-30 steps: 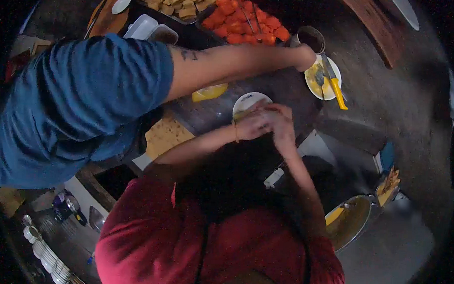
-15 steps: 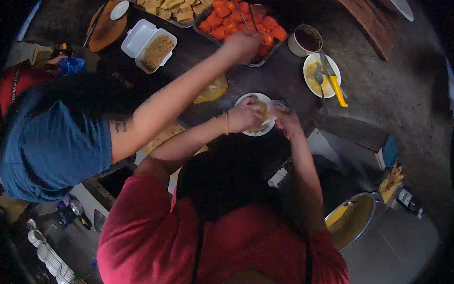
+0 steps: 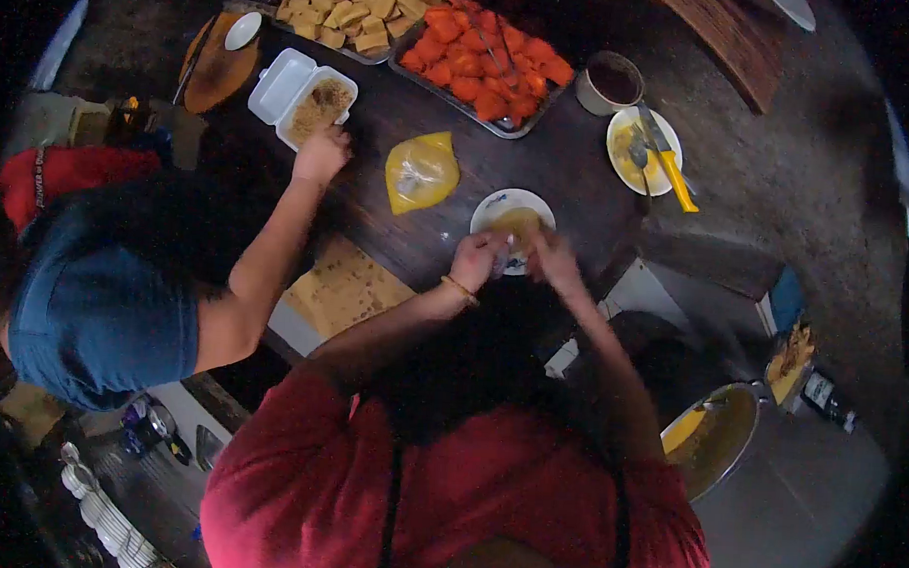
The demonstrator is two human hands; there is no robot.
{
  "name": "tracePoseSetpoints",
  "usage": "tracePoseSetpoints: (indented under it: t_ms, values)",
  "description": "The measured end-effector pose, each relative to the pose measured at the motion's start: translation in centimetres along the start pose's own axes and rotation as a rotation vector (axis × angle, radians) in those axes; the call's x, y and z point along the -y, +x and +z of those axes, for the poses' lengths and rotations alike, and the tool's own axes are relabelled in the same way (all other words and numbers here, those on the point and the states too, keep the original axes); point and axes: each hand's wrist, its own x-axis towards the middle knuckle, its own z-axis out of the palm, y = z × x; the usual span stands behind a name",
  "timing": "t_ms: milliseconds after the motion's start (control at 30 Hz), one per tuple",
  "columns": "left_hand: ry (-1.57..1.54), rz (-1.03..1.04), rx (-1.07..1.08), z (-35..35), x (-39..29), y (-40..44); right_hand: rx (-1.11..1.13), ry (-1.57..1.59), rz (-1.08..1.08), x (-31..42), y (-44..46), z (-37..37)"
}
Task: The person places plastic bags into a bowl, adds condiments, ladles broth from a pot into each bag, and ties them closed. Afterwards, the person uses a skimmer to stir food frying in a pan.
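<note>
A white bowl (image 3: 489, 207) stands near the table's front edge, with a clear plastic bag of yellowish food (image 3: 519, 224) resting in it. My left hand (image 3: 478, 260), with a band at the wrist, is closed on the plastic at the bowl's near left rim. On the near right side my right hand (image 3: 555, 263) has its fingers pinched in at the bag; motion blurs them, and the exact grip is partly hidden. Just beyond the bowl, to the left, lies a filled yellow plastic bag (image 3: 421, 173).
A co-worker's hand (image 3: 322, 156) reaches into a foam box (image 3: 278, 90) of brown crumbly food. Behind are a tray of red pieces (image 3: 482, 60) with tongs and pale blocks (image 3: 354, 10). A pot (image 3: 612, 81) and a plate with a yellow-handled knife (image 3: 669, 171) stand right.
The co-worker's arm has swung left from the tray of red pieces to the foam box, leaving the tongs on the tray. My hands have come down slightly toward the bowl's near rim.
</note>
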Motion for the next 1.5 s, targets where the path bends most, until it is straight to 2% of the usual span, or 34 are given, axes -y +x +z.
tracePoseSetpoints:
  t_ms: [67,167,200,233,267,333,367,400,433,500,533,633,700,800,900,1000,1033,1100,1200,1333,1433,1467,1500]
  values:
    - [0.175,0.104,-0.091,0.8,1.0,-0.1,0.125,0.321,0.262,-2.5,-0.5,1.9]
    - [-0.502,-0.253,-0.058,2.6,0.8,0.4,-0.107,0.888,0.175,-4.0,-0.7,5.0]
    - [-0.473,-0.232,-0.049,2.4,1.2,0.8,-0.021,0.549,-0.172,-6.7,0.5,4.7]
    - [-0.444,-0.210,-0.039,2.1,2.0,1.2,-0.039,0.254,-0.524,-9.5,1.7,4.4]
    - [-0.415,-0.186,-0.030,1.6,2.4,1.7,0.219,0.681,-0.252,-9.1,2.1,3.7]
    - [-0.568,-0.193,0.089,0.2,0.0,1.6,0.430,0.909,0.038,-7.8,2.1,2.2]
    - [-0.644,-0.196,0.148,-0.6,-0.9,1.7,0.378,0.731,0.032,-6.8,1.6,1.4]
    - [-0.555,-0.134,0.190,-1.2,0.8,2.7,0.294,0.474,-0.066,-5.7,1.2,0.7]
    - [-0.282,0.154,0.187,-1.7,2.5,3.6,0.196,0.211,-0.140,-4.7,0.7,0.1]
    - [0.280,0.710,0.161,-2.5,2.5,4.1,-0.072,-0.480,-0.452,-3.2,0.2,-0.7]
    - [0.372,0.706,0.228,-2.6,2.6,4.2,-0.149,-0.703,-0.615,-3.1,0.2,-0.9]
    - [0.602,0.683,0.399,-3.4,-1.9,3.2,-0.167,-0.862,-0.525,-0.8,-0.6,-0.9]
    - [0.694,0.666,0.485,-3.8,-3.4,2.5,-0.023,-0.751,-0.590,1.5,-1.8,-1.3]
    - [0.559,0.698,0.497,-4.4,-1.9,2.6,0.130,-0.690,-0.732,2.0,-0.9,-1.4]
    - [0.384,0.712,0.364,-5.3,-1.4,1.1,0.256,-0.686,-0.809,2.4,0.0,-0.6]
    - [0.259,0.456,0.402,-8.0,-5.0,-1.8,0.360,-0.730,-0.818,4.2,-0.3,1.3]
    - [0.196,0.480,0.357,-8.7,-5.4,-2.9,0.391,-0.752,-0.817,4.8,-0.5,2.3]
    - [0.072,0.525,0.263,-10.1,-5.7,-5.0,0.303,-0.756,-0.968,5.2,-1.1,4.2]
    - [-0.536,-0.099,0.067,-11.4,-2.2,-6.4,0.197,-0.805,-1.171,5.2,-1.5,6.3]
    - [-0.737,-0.052,0.031,-13.2,-2.5,-6.5,0.171,-0.894,-1.223,1.7,-0.3,7.3]
    - [-0.708,-0.026,0.056,-13.6,-1.7,-5.3,-0.009,-0.790,-1.011,-1.4,0.6,5.5]
    - [-0.744,-0.078,0.009,-13.3,-2.5,-5.1,-0.253,-0.784,-1.058,-2.8,1.2,4.6]
    - [-0.628,-0.076,-0.095,-13.0,-2.2,-4.4,-0.499,-0.769,-1.096,-3.3,1.6,3.5]
